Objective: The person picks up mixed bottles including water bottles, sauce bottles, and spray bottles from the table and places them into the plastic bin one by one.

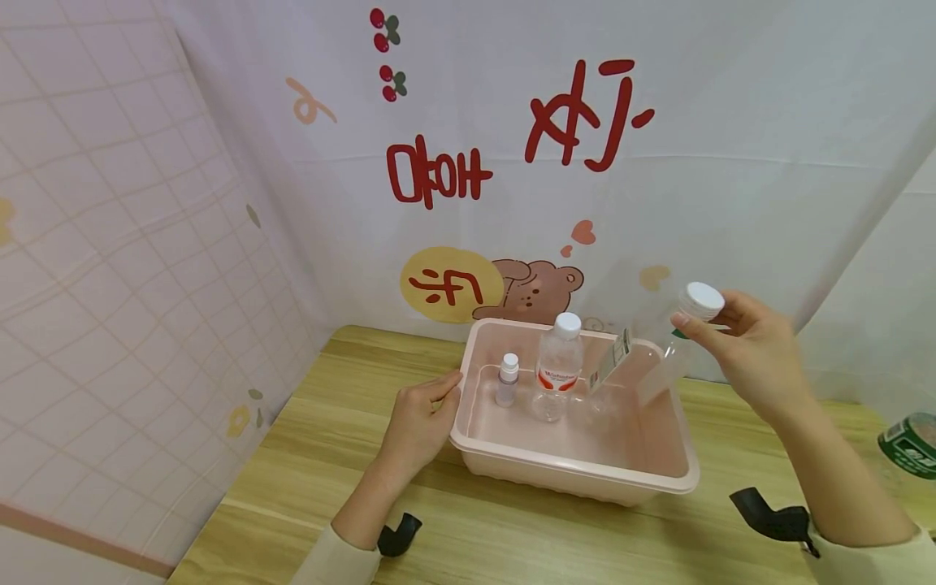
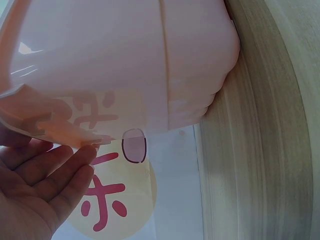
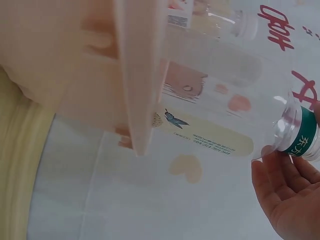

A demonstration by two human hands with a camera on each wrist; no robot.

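My right hand (image 1: 760, 357) pinches a clear plastic bottle (image 1: 661, 370) at its white-capped neck, which has a green band. This bottle slants down to the left, its lower part inside the pink plastic basin (image 1: 570, 467). In the right wrist view, a pale printed panel shows on the bottle (image 3: 215, 137). My left hand (image 1: 420, 422) grips the basin's left rim; in the left wrist view, its fingers (image 2: 60, 175) lie under the rim. Inside the basin stand a clear bottle (image 1: 559, 378) with a red-and-white label and a small white-capped bottle (image 1: 507, 382).
The basin sits on a wood-grain table (image 1: 351, 390) against a printed cloth backdrop (image 1: 468, 81). At the right edge is a partly cut-off container with a green label (image 1: 910, 445). Black wrist mounts (image 1: 771, 516) are worn near both sleeves.
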